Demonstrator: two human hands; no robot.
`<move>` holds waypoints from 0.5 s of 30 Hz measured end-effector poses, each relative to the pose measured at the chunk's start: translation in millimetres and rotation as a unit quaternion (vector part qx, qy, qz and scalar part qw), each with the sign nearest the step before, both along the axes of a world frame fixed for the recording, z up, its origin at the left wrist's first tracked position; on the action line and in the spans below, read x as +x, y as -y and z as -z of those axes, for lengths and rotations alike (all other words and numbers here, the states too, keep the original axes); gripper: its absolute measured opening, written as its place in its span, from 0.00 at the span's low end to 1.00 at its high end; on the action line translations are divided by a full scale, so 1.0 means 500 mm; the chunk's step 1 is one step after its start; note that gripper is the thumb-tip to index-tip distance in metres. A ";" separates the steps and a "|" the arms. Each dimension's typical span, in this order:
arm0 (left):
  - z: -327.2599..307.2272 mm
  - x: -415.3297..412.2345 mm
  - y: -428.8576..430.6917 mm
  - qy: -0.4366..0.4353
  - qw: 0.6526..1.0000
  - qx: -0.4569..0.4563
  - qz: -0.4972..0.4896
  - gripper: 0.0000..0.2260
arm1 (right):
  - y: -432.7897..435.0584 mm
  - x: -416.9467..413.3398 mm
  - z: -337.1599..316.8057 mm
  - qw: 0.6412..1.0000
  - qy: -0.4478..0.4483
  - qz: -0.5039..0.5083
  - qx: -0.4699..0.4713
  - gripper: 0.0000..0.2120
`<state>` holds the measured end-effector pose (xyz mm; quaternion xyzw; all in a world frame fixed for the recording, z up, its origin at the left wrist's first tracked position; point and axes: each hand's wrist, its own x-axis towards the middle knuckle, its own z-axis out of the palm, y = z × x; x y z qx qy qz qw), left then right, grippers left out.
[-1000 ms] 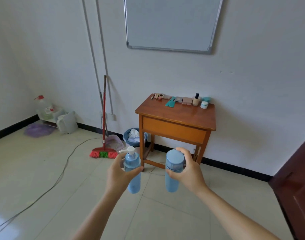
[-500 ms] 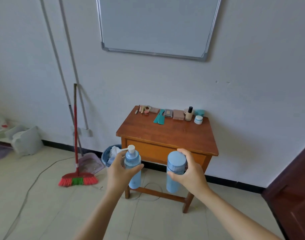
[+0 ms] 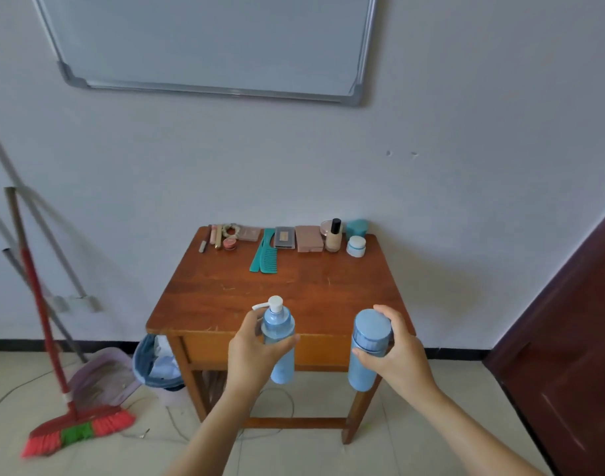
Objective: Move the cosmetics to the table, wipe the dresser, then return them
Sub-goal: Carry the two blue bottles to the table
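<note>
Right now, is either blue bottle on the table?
No; left hand grips the pump bottle, right hand the capped bottle, short of the table.

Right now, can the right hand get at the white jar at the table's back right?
Probably not yet: the right hand grips a capped blue bottle, so it is full. The way itself looks free: only bare table lies between it and the white jar.

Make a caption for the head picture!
Left hand holds a pump bottle, right hand a capped bottle, at the table.
</note>
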<state>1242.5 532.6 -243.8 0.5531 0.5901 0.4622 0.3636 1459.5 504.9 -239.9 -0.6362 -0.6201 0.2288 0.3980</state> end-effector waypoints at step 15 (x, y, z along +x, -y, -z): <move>0.022 0.248 -0.359 -0.003 1.000 -0.029 0.006 0.23 | -0.376 0.227 0.018 0.999 -0.029 0.018 0.016 0.34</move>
